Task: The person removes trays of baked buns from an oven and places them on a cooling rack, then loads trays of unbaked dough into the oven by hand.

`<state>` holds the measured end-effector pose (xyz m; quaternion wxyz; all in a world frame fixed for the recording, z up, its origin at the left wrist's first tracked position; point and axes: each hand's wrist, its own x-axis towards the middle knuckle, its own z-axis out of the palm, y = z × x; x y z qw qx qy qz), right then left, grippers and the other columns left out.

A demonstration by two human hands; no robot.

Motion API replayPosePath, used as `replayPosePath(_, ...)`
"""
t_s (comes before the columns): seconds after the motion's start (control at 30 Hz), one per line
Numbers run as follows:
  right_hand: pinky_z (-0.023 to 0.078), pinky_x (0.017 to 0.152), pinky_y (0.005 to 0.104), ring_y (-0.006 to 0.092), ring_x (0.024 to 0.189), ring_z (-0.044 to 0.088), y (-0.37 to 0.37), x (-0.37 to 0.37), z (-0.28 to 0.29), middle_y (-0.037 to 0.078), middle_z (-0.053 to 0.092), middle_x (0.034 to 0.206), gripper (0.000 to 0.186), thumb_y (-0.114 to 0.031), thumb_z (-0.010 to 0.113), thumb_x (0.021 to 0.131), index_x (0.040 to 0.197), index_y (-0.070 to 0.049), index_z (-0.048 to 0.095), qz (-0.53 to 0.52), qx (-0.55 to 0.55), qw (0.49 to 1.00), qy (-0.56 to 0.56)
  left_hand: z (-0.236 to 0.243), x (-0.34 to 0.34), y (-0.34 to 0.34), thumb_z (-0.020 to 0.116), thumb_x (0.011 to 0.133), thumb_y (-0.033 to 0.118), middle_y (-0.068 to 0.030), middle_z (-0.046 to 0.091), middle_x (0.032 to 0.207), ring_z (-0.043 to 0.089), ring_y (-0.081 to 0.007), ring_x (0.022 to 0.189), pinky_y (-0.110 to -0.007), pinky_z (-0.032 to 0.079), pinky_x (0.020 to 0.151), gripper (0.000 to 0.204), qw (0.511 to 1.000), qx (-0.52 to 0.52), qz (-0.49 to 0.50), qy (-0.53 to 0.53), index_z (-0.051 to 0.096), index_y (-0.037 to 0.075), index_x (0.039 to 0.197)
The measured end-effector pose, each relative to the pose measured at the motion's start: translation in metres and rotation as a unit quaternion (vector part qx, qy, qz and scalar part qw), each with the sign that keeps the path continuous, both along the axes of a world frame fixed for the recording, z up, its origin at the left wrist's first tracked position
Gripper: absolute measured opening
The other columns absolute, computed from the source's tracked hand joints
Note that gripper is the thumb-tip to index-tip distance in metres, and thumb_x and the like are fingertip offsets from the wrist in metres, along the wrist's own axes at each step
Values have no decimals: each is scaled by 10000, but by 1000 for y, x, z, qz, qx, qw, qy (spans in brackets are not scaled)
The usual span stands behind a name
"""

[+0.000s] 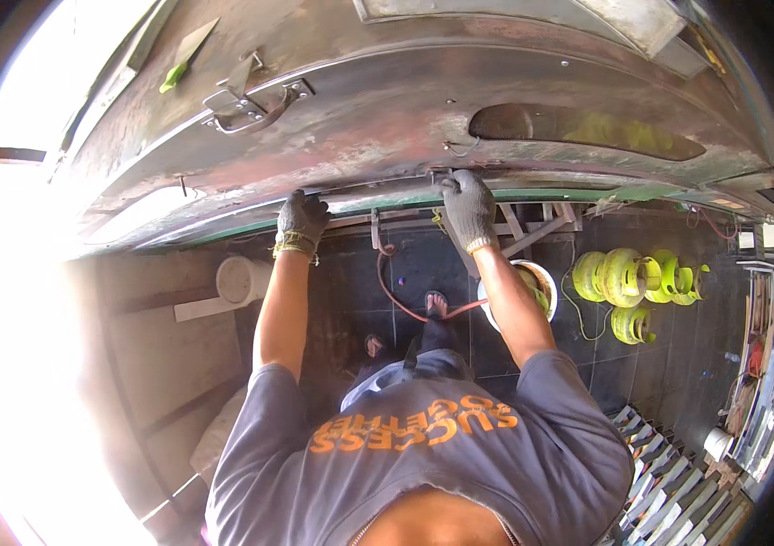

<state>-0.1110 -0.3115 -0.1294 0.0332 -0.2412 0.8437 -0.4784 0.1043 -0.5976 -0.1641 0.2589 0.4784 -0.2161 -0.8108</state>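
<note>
My left hand (303, 221), in a grey knitted glove, is closed with curled fingers at the lower edge of a large, worn metal body panel (360, 136). Farther right along the same edge, my right hand (471, 207) wears a matching glove. Its fingers are bent close to a small metal fitting (439, 173), and whatever they grip is hidden. A grey flat strip (462, 244) shows beside my right wrist; I cannot tell whether that hand holds it. Between the hands runs a green-trimmed edge (396, 200).
Several yellow-green gas cylinders (625, 278) stand on the dark tiled floor (687, 337) at right. A white bucket (546, 278) is under my right forearm, with a reddish hose (396, 298) beside it. A metal handle (282, 114) juts from the panel. Metal bars (669, 491) lie at lower right.
</note>
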Motion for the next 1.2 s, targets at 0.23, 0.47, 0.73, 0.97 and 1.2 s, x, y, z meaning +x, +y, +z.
replayPosePath(0.23,536,720,440,430,864,668,40,17,4,196,690,869,237,-279,706,871,931,-51,678,66,-9,998,13,-17,23,16,627,943,501,-188,629,1102,624,-350,951,-483,529,764,562,990,3,40,-136,565,38,1255)
replayPosePath(0.47,528,759,412,329,870,709,220,136,-85,168,728,899,290,-287,695,852,921,-6,683,101,185,967,-146,-195,119,76,513,996,294,-58,602,845,554,-201,821,-368,449,733,245,972,60,-49,-223,663,114,923)
replayPosePath(0.73,500,953,426,392,1106,655,459,341,-121,251,699,1120,422,-358,563,894,1065,-9,727,-169,497,741,-419,-241,198,113,606,980,357,-63,677,949,620,-272,865,-461,554,817,239,982,80,-165,-34,681,135,1028)
replayPosePath(0.97,508,969,467,435,1152,647,288,399,-138,279,709,1107,424,-317,510,906,1076,0,735,5,609,726,-320,-100,418,144,632,943,275,-64,675,901,652,-204,732,-366,569,657,277,958,-53,-267,-89,671,91,1147)
replayPosePath(1.2,481,570,409,236,639,635,-95,431,-132,121,632,711,290,-312,660,869,867,-22,664,290,215,923,-133,-75,616,52,662,932,258,-95,682,944,657,-218,799,-370,557,710,330,980,1,-55,-190,658,64,1199)
